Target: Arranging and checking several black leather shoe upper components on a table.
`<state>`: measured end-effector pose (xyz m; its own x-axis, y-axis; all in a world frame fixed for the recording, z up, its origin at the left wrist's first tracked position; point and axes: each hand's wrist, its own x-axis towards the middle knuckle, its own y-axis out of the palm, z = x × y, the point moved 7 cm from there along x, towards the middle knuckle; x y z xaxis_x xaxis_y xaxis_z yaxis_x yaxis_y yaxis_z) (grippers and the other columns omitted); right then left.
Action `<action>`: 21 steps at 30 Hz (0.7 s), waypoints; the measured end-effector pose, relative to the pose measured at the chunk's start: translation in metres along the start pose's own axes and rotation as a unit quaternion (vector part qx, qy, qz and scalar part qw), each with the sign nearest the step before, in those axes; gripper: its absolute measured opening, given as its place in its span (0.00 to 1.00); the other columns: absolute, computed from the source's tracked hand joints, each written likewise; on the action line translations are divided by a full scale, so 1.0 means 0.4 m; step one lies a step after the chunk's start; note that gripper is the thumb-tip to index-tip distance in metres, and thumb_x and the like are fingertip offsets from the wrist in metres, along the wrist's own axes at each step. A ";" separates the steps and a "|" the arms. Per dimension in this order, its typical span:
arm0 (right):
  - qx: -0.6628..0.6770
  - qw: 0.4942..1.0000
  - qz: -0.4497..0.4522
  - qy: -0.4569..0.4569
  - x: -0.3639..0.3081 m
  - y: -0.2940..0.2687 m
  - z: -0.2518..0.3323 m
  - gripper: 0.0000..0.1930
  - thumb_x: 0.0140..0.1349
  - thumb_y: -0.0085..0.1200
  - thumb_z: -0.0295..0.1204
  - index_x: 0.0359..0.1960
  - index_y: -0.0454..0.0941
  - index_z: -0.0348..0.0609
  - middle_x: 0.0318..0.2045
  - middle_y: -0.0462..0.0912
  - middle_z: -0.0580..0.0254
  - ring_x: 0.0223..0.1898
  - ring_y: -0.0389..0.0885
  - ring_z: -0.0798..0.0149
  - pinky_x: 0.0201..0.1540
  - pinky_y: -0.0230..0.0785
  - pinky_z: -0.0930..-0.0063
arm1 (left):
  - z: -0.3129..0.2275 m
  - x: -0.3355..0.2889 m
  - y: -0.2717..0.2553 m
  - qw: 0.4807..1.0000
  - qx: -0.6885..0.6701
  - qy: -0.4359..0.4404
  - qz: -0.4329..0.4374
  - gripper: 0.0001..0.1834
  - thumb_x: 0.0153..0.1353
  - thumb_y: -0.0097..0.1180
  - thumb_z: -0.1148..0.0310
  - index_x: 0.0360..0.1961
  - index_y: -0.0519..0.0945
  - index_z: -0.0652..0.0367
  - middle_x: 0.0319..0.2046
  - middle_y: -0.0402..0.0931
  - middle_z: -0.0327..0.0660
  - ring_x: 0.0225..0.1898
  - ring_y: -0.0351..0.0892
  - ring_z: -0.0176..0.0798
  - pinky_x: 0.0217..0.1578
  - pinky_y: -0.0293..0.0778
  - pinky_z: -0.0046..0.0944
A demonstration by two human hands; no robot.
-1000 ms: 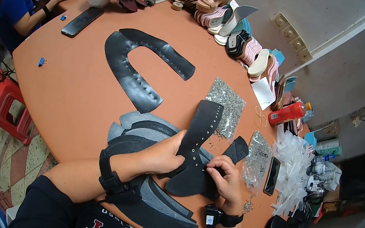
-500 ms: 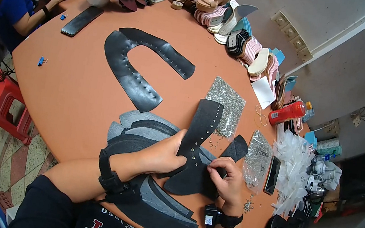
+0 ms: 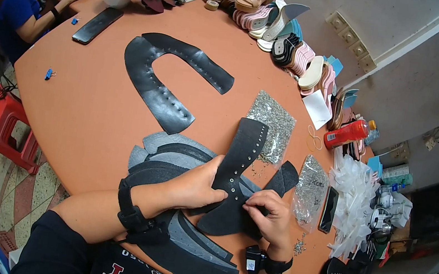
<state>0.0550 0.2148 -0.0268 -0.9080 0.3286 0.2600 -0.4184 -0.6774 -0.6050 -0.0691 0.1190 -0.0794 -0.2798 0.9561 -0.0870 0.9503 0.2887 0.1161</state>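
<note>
Left grip (image 3: 198,187) closed on a curved black piece (image 3: 251,141), thumb on the near face, holding it raised just above the pile of grey-and-black cut pieces (image 3: 193,242); right grip (image 3: 272,211) just across from it, thumb and finger drawn close at the piece's edge, though whether pinched on a tiny fitting or on nothing I cannot tell. Step in hand looks like fingertip work along the row of metal fittings (image 3: 232,190); next move seems to call for steady left support and a fine right pinch, clear bag of metal bits (image 3: 277,124) lying beyond both grips on the counter (image 3: 97,92).
</note>
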 end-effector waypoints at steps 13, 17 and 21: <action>-0.018 1.000 -0.005 -0.008 0.004 0.003 0.009 0.06 0.46 0.60 0.17 0.27 0.79 0.37 0.27 0.80 0.59 0.33 0.78 0.61 0.37 0.69 0.72 | 0.012 0.004 0.004 0.999 -0.034 0.011 0.003 0.39 0.50 0.55 0.84 0.64 0.54 0.65 0.53 0.66 0.45 0.54 0.67 0.35 0.53 0.66 0.34; -0.012 1.000 -0.001 -0.003 0.001 0.001 0.005 0.06 0.46 0.60 0.17 0.27 0.79 0.37 0.27 0.80 0.59 0.33 0.78 0.61 0.37 0.69 0.72 | -0.001 0.002 0.006 1.000 -0.015 0.014 0.013 0.40 0.50 0.54 0.85 0.64 0.53 0.65 0.52 0.66 0.44 0.53 0.67 0.34 0.52 0.67 0.33; 0.002 1.000 0.008 0.008 -0.002 0.005 -0.004 0.06 0.46 0.61 0.17 0.28 0.80 0.36 0.27 0.80 0.59 0.33 0.78 0.61 0.37 0.69 0.72 | -0.004 0.000 0.004 1.000 -0.009 0.004 0.003 0.38 0.49 0.55 0.85 0.62 0.56 0.65 0.50 0.67 0.43 0.52 0.68 0.34 0.51 0.68 0.33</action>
<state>0.0548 0.2144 -0.0296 -0.9139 0.3290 0.2378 -0.4043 -0.6856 -0.6053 -0.0679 0.1195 -0.0775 -0.2751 0.9582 -0.0785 0.9493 0.2836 0.1354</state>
